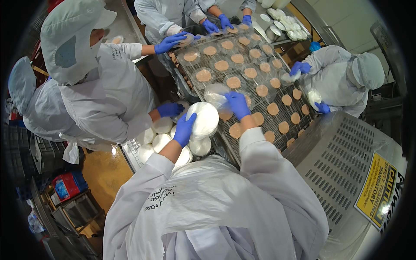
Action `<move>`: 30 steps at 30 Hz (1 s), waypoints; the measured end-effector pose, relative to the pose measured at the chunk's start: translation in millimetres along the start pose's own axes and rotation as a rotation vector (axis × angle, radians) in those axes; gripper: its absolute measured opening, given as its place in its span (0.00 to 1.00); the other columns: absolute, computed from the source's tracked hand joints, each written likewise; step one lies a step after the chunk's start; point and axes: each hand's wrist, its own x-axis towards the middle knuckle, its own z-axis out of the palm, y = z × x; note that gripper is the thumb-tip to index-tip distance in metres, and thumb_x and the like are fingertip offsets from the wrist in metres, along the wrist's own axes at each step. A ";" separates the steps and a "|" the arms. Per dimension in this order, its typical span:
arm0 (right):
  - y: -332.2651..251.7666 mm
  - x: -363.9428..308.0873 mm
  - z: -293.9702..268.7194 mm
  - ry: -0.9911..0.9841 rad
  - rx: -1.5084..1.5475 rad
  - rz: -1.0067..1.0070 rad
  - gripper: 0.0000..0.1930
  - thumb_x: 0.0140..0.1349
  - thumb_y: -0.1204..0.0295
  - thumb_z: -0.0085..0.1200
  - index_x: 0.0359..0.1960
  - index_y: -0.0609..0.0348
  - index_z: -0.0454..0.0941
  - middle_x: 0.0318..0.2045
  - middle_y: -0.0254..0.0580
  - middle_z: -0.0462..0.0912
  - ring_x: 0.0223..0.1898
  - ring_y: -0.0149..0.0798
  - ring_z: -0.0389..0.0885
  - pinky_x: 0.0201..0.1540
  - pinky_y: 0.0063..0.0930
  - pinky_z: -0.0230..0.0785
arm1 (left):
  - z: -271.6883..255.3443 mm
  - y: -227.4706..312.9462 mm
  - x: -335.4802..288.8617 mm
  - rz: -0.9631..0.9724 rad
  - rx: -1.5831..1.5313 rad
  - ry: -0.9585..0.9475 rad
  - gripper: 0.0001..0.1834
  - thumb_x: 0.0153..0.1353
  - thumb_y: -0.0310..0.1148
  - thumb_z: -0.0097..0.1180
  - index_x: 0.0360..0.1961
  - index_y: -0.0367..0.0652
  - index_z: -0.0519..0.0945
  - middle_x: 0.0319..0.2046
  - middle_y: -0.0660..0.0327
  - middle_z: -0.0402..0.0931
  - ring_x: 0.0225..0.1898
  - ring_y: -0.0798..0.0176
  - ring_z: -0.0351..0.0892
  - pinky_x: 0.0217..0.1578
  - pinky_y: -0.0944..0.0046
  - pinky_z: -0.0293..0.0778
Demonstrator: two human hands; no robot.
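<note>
My left hand (185, 130), in a blue glove, grips a stack of round white sheets (205, 120) by its left edge. In my right hand (238, 105), also blue-gloved, a thin translucent round sheet (215, 96) is pinched over the near left part of a wire-mesh conveyor (250, 146). Rows of round pinkish-tan patties (261, 90) lie on the mesh. Clear round sheets cover many of the farther patties; the nearer ones look bare. My right fingers partly hide the patties beneath them. More stacks of round white sheets (161, 142) sit below and left of my left hand.
A slotted metal machine cover (342, 173) with a yellow warning label rises at the right. Co-workers in white stand left (104, 86), at the far end (167, 17) and right (333, 71), some reaching over the conveyor. White stacks lie on a far-right table.
</note>
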 end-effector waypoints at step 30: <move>177.2 58.2 -91.7 0.434 -0.545 -0.263 0.16 0.63 0.70 0.41 0.49 0.61 0.74 0.47 0.59 0.77 0.51 0.51 0.74 0.54 0.39 0.64 | 1.7 -16.1 24.4 -0.068 -0.031 0.081 0.23 0.61 0.38 0.56 0.52 0.33 0.72 0.45 0.55 0.77 0.44 0.63 0.77 0.46 0.65 0.72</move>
